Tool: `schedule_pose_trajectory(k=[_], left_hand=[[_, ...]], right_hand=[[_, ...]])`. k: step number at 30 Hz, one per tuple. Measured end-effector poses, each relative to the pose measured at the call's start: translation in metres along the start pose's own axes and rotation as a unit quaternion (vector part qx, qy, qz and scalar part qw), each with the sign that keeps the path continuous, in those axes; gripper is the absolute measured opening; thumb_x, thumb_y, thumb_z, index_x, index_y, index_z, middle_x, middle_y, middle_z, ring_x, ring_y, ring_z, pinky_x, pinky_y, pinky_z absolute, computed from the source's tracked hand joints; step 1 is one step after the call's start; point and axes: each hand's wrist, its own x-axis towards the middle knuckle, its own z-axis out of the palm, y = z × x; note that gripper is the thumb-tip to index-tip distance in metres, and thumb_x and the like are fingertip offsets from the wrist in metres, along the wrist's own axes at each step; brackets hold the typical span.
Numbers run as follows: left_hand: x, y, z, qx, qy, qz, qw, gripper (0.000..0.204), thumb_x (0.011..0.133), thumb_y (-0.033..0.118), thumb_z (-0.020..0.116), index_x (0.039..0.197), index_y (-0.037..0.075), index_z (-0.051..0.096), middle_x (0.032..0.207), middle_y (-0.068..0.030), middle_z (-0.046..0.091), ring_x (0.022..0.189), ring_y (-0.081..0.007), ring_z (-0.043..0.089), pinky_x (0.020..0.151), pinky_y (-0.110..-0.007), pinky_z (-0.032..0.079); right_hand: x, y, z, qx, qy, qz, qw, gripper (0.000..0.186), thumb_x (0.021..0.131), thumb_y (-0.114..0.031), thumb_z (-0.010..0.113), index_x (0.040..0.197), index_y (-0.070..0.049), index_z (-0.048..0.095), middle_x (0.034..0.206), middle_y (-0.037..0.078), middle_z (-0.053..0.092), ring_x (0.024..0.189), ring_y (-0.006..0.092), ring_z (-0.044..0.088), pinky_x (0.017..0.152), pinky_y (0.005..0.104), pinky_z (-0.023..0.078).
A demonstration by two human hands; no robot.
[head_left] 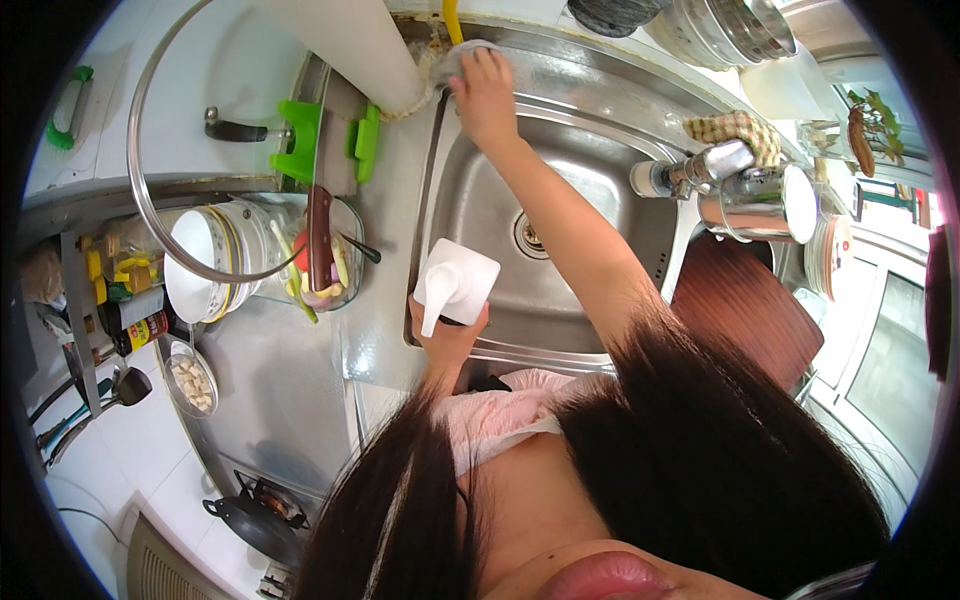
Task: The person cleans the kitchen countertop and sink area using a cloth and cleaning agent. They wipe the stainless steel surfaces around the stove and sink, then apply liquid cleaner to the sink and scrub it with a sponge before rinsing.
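Observation:
My left hand [452, 342] is closed around a white pump bottle [468, 268], which it holds upright over the front left edge of the steel sink [590, 150]. My right arm reaches across the basin to the far left corner. There, my right hand [487, 105] presses a crumpled greyish cloth [462, 58] against the steel rim, with its fingers over the cloth. Right beside the cloth are a thick white pipe [365, 60] and a yellow hose [452, 20]. The drain [528, 235] shows in the basin, partly behind my right forearm.
Left of the sink are a dish rack with white bowls [188, 262], a brown-handled knife [318, 240] and green holders [297, 142]. On the right stand the faucet [700, 170], a checked cloth [735, 135], a metal canister [765, 205] and a brown cutting board [740, 305]. Metal pots [720, 30] are at the back.

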Motion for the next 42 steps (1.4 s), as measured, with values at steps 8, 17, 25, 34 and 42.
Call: schedule_pose_trajectory(k=[8,17,25,34,42], left_hand=[[0.001,0.006,0.002,-0.053,-0.008,-0.060,0.997,0.077,0.056,0.023,0.086,0.121,0.002,0.051,0.113,-0.0157,0.059,0.107,-0.0335,0.056,0.095,-0.044,0.042],[-0.003,0.004,0.004,-0.019,-0.012,-0.034,0.999,0.079,0.057,0.025,0.087,0.124,0.001,0.051,0.118,-0.0177,0.057,0.109,-0.0380,0.054,0.095,-0.045,0.041],[0.001,0.015,0.000,-0.024,-0.034,-0.071,0.997,0.082,0.057,0.024,0.088,0.125,-0.001,0.049,0.118,-0.0180,0.057,0.108,-0.0363,0.056,0.095,-0.043,0.043],[0.002,0.007,0.001,0.014,-0.016,0.033,0.999,0.075,0.059,0.013,0.088,0.122,-0.003,0.050,0.111,-0.0144,0.061,0.100,-0.0277,0.062,0.088,-0.038,0.050],[-0.003,-0.016,0.011,0.037,-0.024,0.001,0.999,0.077,0.058,0.020,0.088,0.122,-0.002,0.052,0.119,-0.0167,0.056,0.113,-0.0328,0.054,0.099,-0.042,0.041]], right_hand=[[-0.004,0.023,0.006,-0.209,-0.106,-0.107,0.966,0.052,0.094,-0.041,0.052,0.135,-0.010,0.052,0.142,0.009,0.048,0.134,0.0262,0.039,0.112,0.0439,0.028],[-0.012,0.080,-0.052,-0.199,-0.092,-0.045,0.975,0.050,0.095,-0.042,0.048,0.135,-0.011,0.052,0.141,0.006,0.050,0.133,0.0231,0.042,0.111,0.0464,0.030],[-0.033,0.137,-0.109,-0.265,-0.054,0.000,0.963,0.048,0.097,-0.041,0.044,0.135,-0.012,0.052,0.139,0.007,0.051,0.131,0.0264,0.044,0.109,0.0510,0.032],[-0.052,0.199,-0.126,-0.275,0.008,0.059,0.960,0.048,0.095,-0.035,0.051,0.133,-0.006,0.053,0.137,0.016,0.052,0.127,0.0351,0.047,0.106,0.0497,0.034],[-0.055,0.225,-0.137,-0.257,0.059,0.154,0.952,0.046,0.093,-0.032,0.052,0.131,-0.006,0.054,0.135,0.015,0.053,0.126,0.0343,0.048,0.106,0.0479,0.035]])
